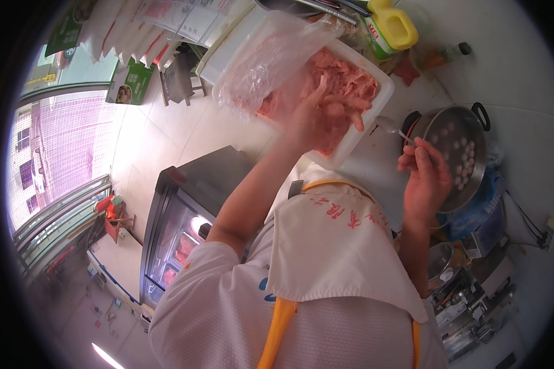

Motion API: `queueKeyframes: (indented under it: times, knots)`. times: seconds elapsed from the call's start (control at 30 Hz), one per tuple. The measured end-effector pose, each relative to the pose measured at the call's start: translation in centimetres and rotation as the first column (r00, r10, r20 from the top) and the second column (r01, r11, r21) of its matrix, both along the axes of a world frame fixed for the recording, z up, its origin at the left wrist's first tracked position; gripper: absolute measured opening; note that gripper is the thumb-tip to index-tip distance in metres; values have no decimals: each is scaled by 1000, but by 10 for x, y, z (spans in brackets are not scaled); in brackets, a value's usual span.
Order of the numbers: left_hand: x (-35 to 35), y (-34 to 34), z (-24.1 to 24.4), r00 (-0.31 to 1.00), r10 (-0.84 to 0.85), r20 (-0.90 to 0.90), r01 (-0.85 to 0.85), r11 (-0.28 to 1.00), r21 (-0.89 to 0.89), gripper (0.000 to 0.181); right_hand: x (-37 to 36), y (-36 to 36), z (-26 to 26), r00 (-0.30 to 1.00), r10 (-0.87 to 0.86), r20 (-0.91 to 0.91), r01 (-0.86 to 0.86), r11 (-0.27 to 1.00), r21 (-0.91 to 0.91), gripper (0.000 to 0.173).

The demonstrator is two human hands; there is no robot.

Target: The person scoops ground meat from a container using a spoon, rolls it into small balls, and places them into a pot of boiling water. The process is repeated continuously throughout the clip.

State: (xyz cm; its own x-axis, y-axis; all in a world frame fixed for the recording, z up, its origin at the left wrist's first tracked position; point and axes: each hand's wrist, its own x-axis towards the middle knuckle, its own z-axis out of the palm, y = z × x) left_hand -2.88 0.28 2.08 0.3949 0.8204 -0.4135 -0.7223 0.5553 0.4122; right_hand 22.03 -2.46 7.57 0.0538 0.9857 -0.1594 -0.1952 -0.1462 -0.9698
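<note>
My left hand point(316, 115) is over the pink minced meat point(344, 69) in a white plastic tub point(385, 87). Its fingers are spread and touch the meat; whether any sits in the palm is hidden. Clear plastic film point(263, 64) covers the tub's left part. In my right hand point(427, 180) is a metal spoon point(388, 124), held by the handle, its bowl pointing to the tub. Just right of that hand stands a steel pot point(473, 184) of liquid, with several small pale balls point(463, 161) in it.
A yellow-capped jug point(401, 32) and a bottle with a dark cap point(447, 55) stand behind the tub. A glass-fronted display fridge point(203, 184) is at my left. Metal containers point(466, 318) and a blue plastic bag point(475, 207) lie to the right.
</note>
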Motion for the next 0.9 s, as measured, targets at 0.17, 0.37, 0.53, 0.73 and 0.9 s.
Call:
queueKeyframes:
  times: [0.17, 0.37, 0.53, 0.73, 0.9]
  knots:
    - [-6, 3, -60, 998, 4, 57, -17, 971, 239, 28, 1, 2, 1, 999, 32, -26, -31, 999, 31, 21]
    - [12, -11, -16, 693, 182, -697, 144, 913, 382, 21, -9, 12, 17, 998, 55, -43, -52, 997, 56, 22]
    - [18, -19, -26, 622, 352, -700, 132, 834, 536, 17, -28, 15, 25, 989, 125, 78, -129, 990, 50, 21]
    - [21, -24, -31, 648, 311, -696, 128, 856, 501, 13, -39, 7, 22, 980, 184, 81, -185, 983, -2, 20]
    - [27, -24, -43, 549, 356, -756, 226, 808, 544, 7, -44, 1, 10, 993, 119, -8, -119, 986, -118, 20]
